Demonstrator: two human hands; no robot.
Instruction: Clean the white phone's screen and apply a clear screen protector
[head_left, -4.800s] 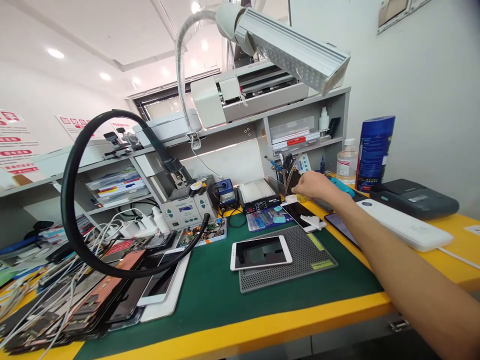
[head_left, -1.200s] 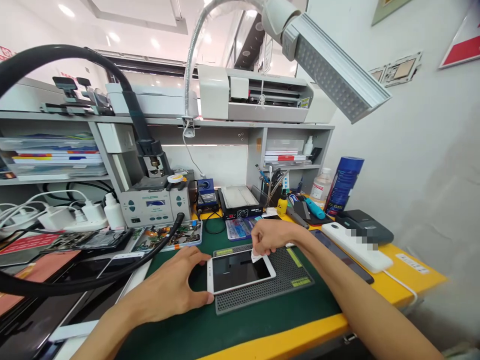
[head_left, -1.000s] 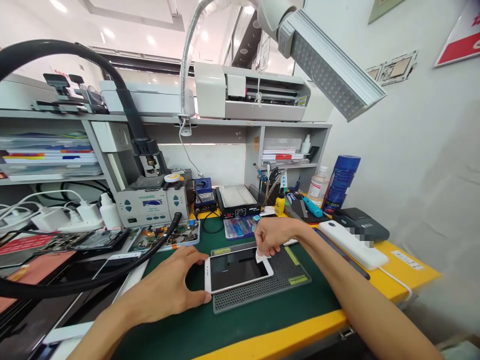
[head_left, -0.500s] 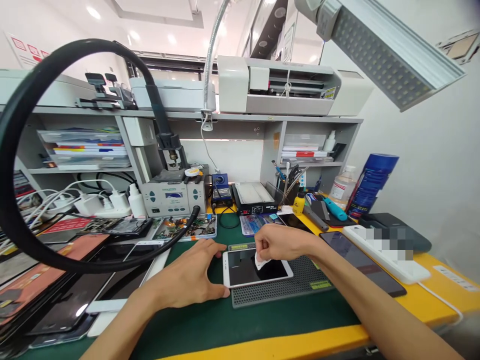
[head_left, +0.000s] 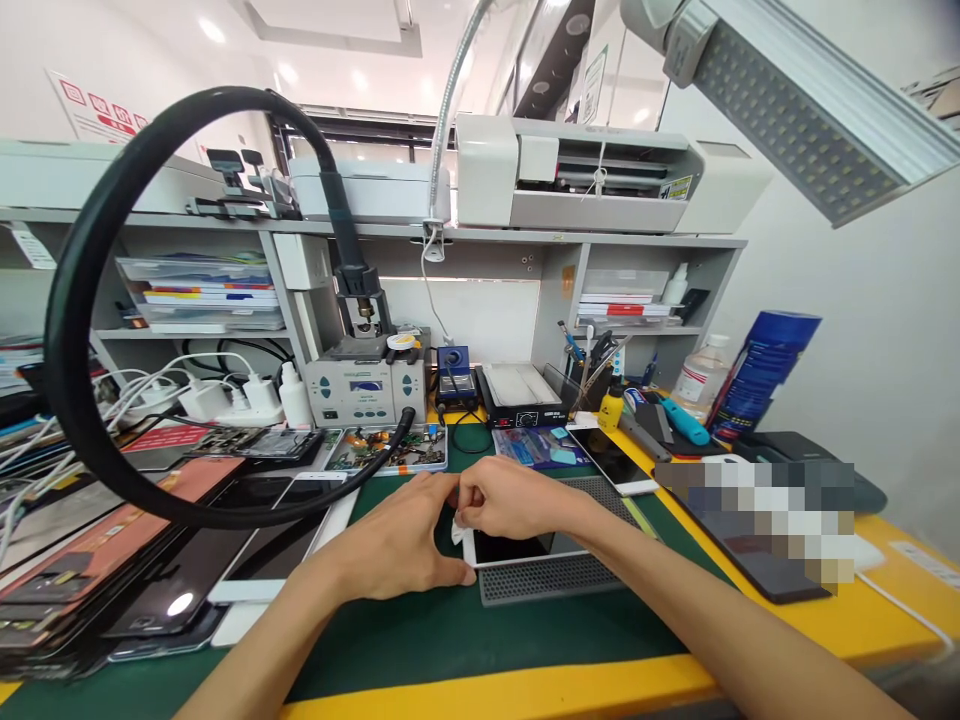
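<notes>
A white-framed smartphone with a dark screen lies face up on a grey perforated mat. My left hand curves around its left end, thumb at the near corner and fingers at the far corner, holding it there. Above the phone's left part, my right hand is closed, pinching a small white wipe against the left end. My right hand and forearm hide much of the phone's far side. The left fingertips meet the right hand, so their exact contact is partly hidden.
Stacked phones and parts crowd the left. A black hose loops from the grey soldering station. Behind are a tray of small parts and a black heating plate. Another white phone and a dark tablet lie right.
My right hand has slid the wipe left, from the middle of the screen to the phone's left end. My left hand keeps its place at that end. The view has shifted slightly.
</notes>
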